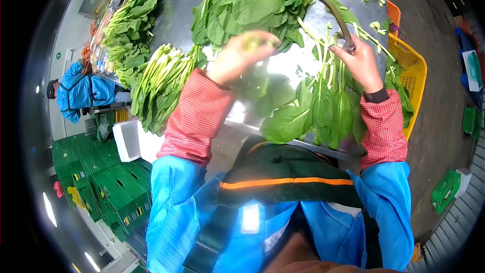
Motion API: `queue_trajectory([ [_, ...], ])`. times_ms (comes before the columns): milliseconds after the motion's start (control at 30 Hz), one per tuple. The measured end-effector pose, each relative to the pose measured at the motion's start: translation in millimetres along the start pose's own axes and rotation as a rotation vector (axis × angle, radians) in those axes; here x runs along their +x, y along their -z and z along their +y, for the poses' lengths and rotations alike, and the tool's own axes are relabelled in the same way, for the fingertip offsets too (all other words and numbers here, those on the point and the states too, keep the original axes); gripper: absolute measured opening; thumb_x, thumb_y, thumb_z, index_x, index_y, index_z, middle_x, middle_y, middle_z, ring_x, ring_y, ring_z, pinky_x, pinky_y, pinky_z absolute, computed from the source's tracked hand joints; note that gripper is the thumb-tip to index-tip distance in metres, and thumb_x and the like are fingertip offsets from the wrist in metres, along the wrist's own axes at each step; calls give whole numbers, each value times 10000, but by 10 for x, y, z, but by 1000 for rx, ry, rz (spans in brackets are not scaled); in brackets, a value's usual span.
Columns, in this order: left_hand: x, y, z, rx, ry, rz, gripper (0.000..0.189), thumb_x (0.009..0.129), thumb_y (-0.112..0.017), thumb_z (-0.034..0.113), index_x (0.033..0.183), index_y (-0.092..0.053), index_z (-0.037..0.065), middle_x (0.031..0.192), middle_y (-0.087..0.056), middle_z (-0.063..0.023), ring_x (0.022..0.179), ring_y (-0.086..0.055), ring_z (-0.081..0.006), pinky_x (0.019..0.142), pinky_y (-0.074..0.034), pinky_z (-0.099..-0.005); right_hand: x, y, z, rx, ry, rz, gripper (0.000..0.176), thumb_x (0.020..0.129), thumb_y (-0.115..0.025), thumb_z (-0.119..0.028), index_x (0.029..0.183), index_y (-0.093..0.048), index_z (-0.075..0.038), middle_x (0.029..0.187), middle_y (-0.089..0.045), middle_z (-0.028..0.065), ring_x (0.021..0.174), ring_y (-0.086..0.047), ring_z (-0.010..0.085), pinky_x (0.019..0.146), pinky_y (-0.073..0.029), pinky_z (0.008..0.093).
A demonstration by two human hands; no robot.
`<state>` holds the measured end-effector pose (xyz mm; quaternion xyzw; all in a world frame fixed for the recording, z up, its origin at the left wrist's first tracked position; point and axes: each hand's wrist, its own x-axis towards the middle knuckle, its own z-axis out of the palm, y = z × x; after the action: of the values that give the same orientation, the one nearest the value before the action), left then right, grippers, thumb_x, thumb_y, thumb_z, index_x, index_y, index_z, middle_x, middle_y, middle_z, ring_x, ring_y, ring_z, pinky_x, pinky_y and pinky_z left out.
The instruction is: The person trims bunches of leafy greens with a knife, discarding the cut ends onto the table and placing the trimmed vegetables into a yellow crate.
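Note:
My left hand, smeared by motion, is closed around some leafy greens whose blurred leaves hang below it over the metal table. A curved knife is gripped in my right hand, its blade pointing up and to the left. Under and beside that hand, loose leafy greens lie with their leaves toward the table's near edge. Beyond my left hand is a large heap of leafy greens. Bundled greens with pale stems lie to the left.
At the table's right side stand a yellow crate and an orange crate. Stacked green crates and a white foam box are at lower left. A person in blue is at far left. Cut stem pieces lie at the table's right.

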<state>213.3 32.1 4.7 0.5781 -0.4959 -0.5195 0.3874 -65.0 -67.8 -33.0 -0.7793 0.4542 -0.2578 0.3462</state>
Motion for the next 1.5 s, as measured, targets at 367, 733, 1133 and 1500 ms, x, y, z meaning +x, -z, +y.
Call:
queue_trajectory([
  [367, -489, 1500, 396, 55, -253, 552, 197, 871, -663, 88, 1049, -581, 112, 854, -574, 10, 704, -578, -104, 651, -519, -269, -340, -1595, -73, -60, 43, -260, 396, 842, -674, -295, 1145, -576, -59, 776, -639, 160, 657, -627, 295, 632, -492, 374],
  [733, -651, 3100, -1108, 1518, 360, 727, 707, 801, -593, 625, 1338, -463, 184, 1031, -545, -221, 996, -573, -389, 824, -490, -460, 197, -2400, -735, -206, 303, -266, 423, 836, -641, -339, 1130, -553, -48, 986, -595, 165, 744, -632, 350, 641, -526, 422],
  [1133, -854, 2971, -1651, 1276, 53, 864, 575, 857, -638, 435, 1305, -513, 98, 1128, -560, -215, 1041, -531, -365, 910, -431, -432, -425, -2709, -291, -634, 310, -122, 160, 781, -630, -243, 873, -530, -160, 887, -559, 99, 544, -589, 201, 464, -478, 329],
  [1500, -820, 1131, -1216, 1164, -296, 501, 630, 754, -740, 277, 1292, -494, 61, 1245, -497, -177, 1157, -472, -357, 986, -382, -454, -966, -1217, 782, -804, 89, 25, 191, 797, -637, -247, 934, -523, -180, 890, -507, 69, 615, -591, 219, 488, -496, 343],
])
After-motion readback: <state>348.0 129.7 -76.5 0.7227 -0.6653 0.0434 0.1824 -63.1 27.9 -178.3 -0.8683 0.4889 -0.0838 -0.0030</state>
